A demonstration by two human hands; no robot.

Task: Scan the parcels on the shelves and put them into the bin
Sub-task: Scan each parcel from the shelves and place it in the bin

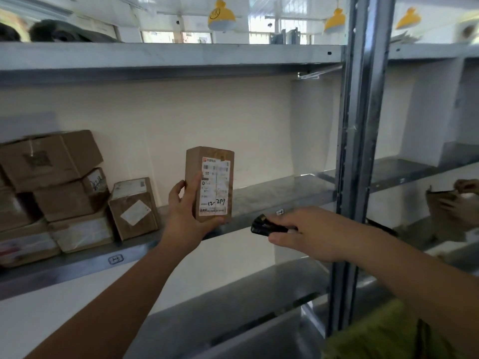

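Left hand grips a small upright brown cardboard parcel from its left side and bottom, thumb on the left edge, fingers curled under; white shipping label with handwritten "12-25" style marking faces the camera. Parcel is held in the air just in front of the grey metal shelf, centre of scene. Right hand curls round a small black handheld scanner, its tip pointing left toward the parcel, near it but apart. Far left on the same shelf: stack of brown cardboard boxes, one smaller taped box leaning at the stack's right. Grey metal upright post right of centre. Yellow-green fabric bottom right; cannot tell what it is.
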